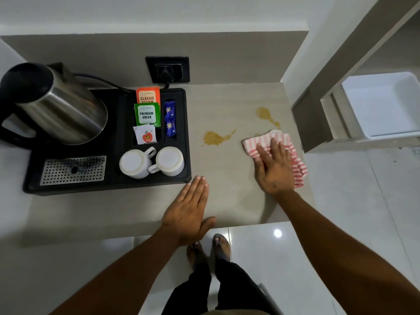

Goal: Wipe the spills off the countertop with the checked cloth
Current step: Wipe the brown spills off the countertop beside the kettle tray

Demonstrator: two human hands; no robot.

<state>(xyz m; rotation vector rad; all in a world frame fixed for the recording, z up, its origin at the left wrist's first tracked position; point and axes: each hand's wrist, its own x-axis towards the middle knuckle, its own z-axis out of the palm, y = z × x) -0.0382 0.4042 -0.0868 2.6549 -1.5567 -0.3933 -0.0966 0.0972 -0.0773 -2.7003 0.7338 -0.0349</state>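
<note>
A red-and-white checked cloth (254, 145) lies on the beige countertop (227, 194) near its right edge. My right hand (273, 169) presses flat on the cloth with fingers spread. Two brownish spills stain the counter: one spill (216, 138) left of the cloth, the other spill (264, 114) just beyond it, its lower drips touching the cloth's far edge. My left hand (188, 212) rests flat on the counter near the front edge, fingers together, holding nothing.
A black tray (109, 187) on the left carries a steel kettle (61, 108), tea sachets (146, 113), two upturned white cups (152, 163) and a drip grate (72, 170). A wall socket (167, 69) sits behind. The counter's right edge drops to tiled floor; a white bin (384, 108) stands right.
</note>
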